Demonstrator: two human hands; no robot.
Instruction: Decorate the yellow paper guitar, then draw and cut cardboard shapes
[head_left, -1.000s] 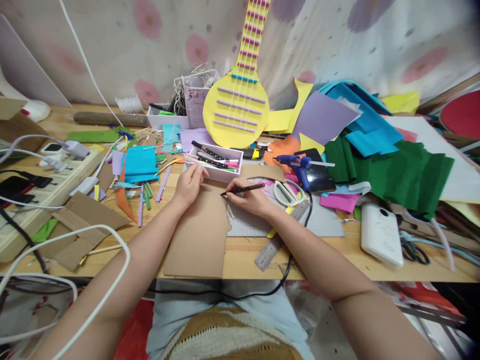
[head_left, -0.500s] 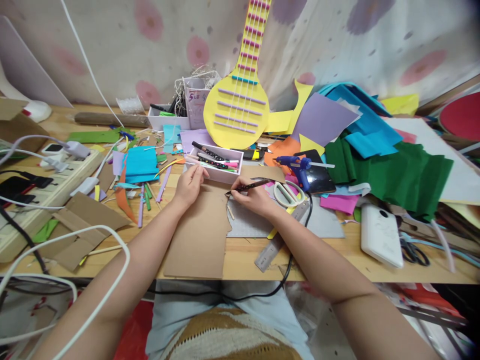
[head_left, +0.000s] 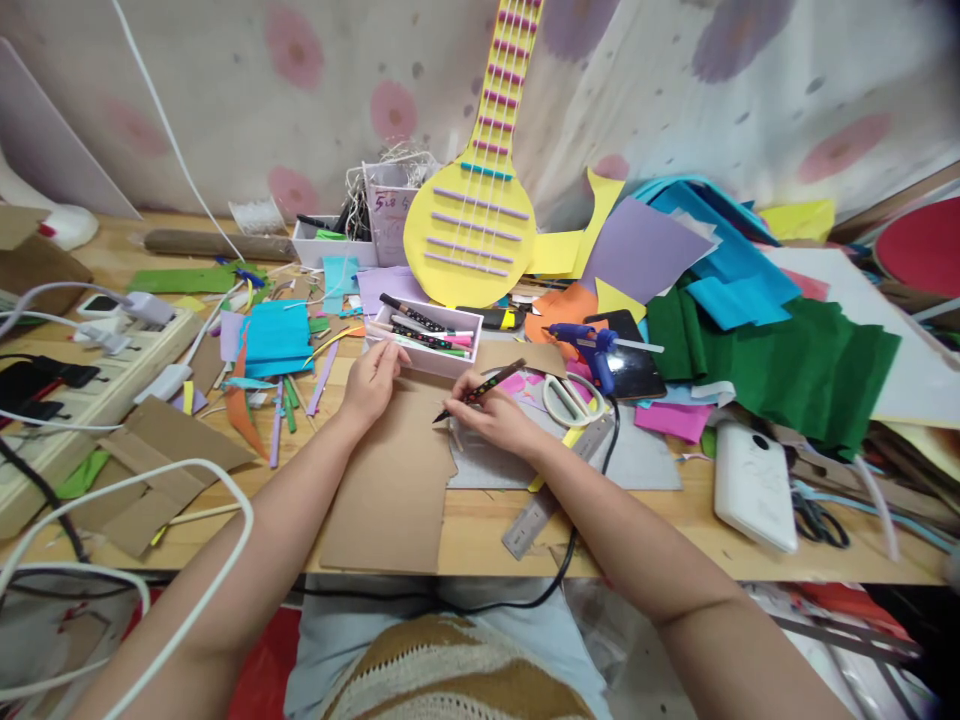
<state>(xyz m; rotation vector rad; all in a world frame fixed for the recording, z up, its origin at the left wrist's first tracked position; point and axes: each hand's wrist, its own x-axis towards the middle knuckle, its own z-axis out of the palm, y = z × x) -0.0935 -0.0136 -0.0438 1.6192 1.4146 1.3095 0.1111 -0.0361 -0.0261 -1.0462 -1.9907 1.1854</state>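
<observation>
My right hand (head_left: 486, 410) is closed around a black pen (head_left: 491, 382) with coloured dots, its tip low over the right side of a brown cardboard sheet (head_left: 386, 485). Whether the tip touches the sheet I cannot tell. The sheet's right edge is torn and uneven. My left hand (head_left: 373, 384) lies at the sheet's upper left, fingers curled together; anything between them is hidden. Just beyond my hands stands a small white box (head_left: 439, 360) with several pens in it. Under my right hand is a grey mat (head_left: 637, 460).
A yellow paper lute (head_left: 469, 235) leans at the back. Right of my hand lie white-handled scissors (head_left: 571, 402), a metal ruler (head_left: 525, 525), a blue glue gun (head_left: 589, 345) and a black phone (head_left: 637, 370). Farther right are crepe paper (head_left: 780, 345) and a white power bank (head_left: 754, 485). A power strip (head_left: 127, 370) stands left.
My right hand has brought the pen tip left and nearer to me over the cardboard, with the pen tilted more steeply. My left hand stays in place; the view has shifted slightly.
</observation>
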